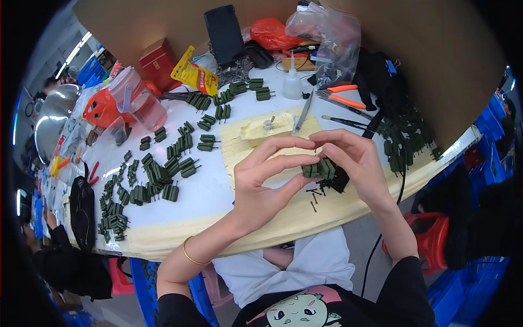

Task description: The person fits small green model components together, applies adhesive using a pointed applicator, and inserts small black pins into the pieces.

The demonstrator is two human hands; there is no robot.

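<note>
Between my hands, above the table's front edge, is a dark green ribbed block. My left hand, a gold bangle on its wrist, pinches the block from the left with thumb and fingers. From the right, my right hand grips it, its thumb and fingertips at the block's top. Just below lie several small black pins, and a black piece sits partly behind the block. A cream block-shaped fixture rests on the wooden board beyond my fingers, with tweezers beside it.
Many similar green blocks spread over the left of the table, more at the right. Behind stand a squeeze bottle, orange-handled pliers, a phone and a clear jug. A black cable hangs over the right edge.
</note>
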